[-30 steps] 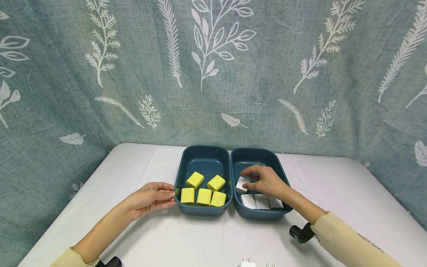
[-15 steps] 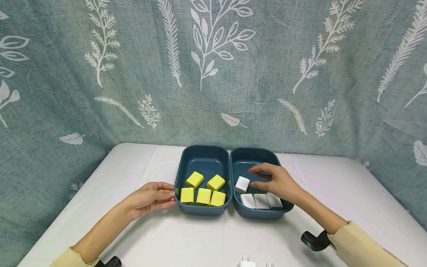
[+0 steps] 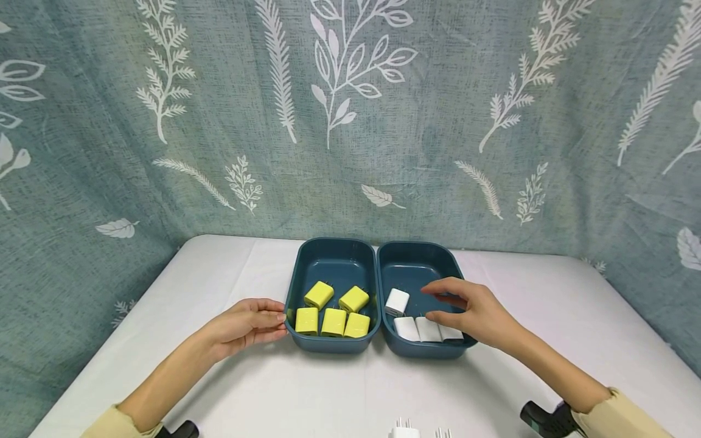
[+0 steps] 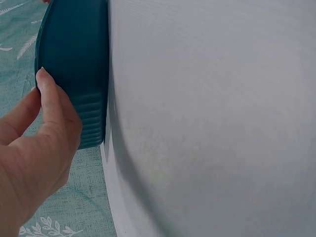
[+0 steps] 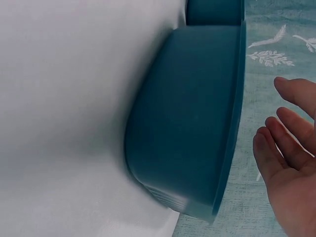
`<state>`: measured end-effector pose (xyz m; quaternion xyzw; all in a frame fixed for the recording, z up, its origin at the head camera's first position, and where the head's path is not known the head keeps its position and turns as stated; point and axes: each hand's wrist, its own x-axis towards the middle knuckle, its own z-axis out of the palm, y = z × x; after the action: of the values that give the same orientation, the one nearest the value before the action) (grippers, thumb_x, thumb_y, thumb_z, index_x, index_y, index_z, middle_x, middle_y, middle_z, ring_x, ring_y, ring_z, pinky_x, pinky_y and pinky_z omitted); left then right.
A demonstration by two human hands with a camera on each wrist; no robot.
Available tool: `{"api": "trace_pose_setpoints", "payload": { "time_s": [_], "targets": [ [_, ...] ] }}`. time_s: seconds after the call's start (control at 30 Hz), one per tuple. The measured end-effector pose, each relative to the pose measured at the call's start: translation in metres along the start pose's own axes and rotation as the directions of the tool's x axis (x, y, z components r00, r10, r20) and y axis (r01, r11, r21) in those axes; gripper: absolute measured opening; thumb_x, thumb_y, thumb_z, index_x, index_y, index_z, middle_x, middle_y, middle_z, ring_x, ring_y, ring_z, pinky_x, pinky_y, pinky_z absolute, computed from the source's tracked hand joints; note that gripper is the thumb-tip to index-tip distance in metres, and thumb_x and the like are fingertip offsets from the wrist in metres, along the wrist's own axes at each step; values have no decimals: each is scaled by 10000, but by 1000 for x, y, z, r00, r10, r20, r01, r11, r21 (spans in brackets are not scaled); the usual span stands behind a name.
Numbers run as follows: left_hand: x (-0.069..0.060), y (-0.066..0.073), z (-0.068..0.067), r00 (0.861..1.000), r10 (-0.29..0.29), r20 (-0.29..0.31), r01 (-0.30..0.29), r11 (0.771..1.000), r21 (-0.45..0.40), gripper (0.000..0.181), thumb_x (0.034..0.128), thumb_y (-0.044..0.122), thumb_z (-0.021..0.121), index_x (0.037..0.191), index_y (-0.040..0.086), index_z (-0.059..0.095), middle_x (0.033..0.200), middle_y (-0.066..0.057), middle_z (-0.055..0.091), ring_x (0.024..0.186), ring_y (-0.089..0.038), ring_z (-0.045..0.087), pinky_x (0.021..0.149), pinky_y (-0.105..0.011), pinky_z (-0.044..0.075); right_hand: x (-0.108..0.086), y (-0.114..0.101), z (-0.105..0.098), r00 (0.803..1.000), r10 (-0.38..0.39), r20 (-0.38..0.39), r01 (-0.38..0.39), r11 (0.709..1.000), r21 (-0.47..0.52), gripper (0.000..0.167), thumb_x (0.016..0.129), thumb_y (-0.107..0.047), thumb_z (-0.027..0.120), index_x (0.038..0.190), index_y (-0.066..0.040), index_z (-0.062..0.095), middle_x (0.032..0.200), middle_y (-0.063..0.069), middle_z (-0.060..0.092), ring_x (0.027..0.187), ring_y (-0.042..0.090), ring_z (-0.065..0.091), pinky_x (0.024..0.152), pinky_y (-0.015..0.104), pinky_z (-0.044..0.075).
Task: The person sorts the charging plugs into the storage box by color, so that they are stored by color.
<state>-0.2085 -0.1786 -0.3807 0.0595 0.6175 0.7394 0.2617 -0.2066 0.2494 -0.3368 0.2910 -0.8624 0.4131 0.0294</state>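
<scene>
Two dark blue bins stand side by side in the head view. In the left bin (image 3: 334, 345) lie several yellow plug chargers (image 3: 319, 295). The right bin (image 3: 421, 350) holds white ones: a single white plug charger (image 3: 397, 302) near its left wall and a row of white chargers (image 3: 406, 329) along its near side. My left hand (image 3: 249, 328) grips the left bin's rim between thumb and fingers, as the left wrist view also shows. Over the right part of the right bin hovers my right hand (image 3: 479, 313), fingers apart, holding nothing and partly covering the rightmost charger.
At the front edge of the head view, another white charger (image 3: 405, 432) stands prongs up, and the prongs (image 3: 443, 433) of one more show beside it. A white cloth (image 3: 328, 389) covers the table. Behind it hangs a green leaf-patterned curtain (image 3: 427, 194).
My right hand has let go of the white charger near the right bin's left wall and moved back to the right. The left hand has stayed on the left bin's rim.
</scene>
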Motion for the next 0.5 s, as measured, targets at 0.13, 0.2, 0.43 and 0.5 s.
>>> {"api": "trace_pose_setpoints", "payload": {
  "time_s": [0.13, 0.2, 0.43, 0.5],
  "targets": [
    [0, 0, 0, 1000, 1, 2, -1, 1000, -2, 363, 966, -13, 583, 1254, -162, 421, 996, -137, 610, 928, -204, 676, 902, -310, 568, -9, -5, -1, 1000, -4, -4, 5, 1000, 14, 387, 853, -158, 799, 1216, -127, 666, 1203, 20, 651, 1130, 114, 615, 973, 308, 522],
    [0, 0, -1, 1000, -1, 2, 1, 1000, -4, 362, 967, -14, 582, 1256, -162, 421, 998, -139, 610, 929, -204, 676, 902, -309, 568, -14, -8, -1, 1000, 4, -5, -4, 1000, 23, 390, 850, -165, 802, 1215, -141, 667, 1208, 19, 650, 1129, 93, 614, 968, 295, 523],
    [0, 0, -1, 1000, -3, 4, 4, 1000, -6, 362, 966, -12, 587, 1255, -157, 424, 999, -139, 610, 929, -205, 677, 901, -309, 569, -31, -18, -1, 1000, -23, -12, 23, 999, 23, 386, 849, -170, 802, 1211, -170, 668, 1196, -36, 656, 1134, 131, 622, 969, 247, 512],
    [0, 0, -1, 1000, -2, 4, 2, 1000, -5, 360, 966, -11, 588, 1252, -156, 426, 998, -138, 612, 929, -204, 677, 901, -309, 569, -36, -20, 0, 999, -50, -17, 50, 999, 14, 384, 850, -153, 800, 1211, -166, 669, 1194, -24, 659, 1132, 141, 622, 967, 237, 511]
  ]
}}
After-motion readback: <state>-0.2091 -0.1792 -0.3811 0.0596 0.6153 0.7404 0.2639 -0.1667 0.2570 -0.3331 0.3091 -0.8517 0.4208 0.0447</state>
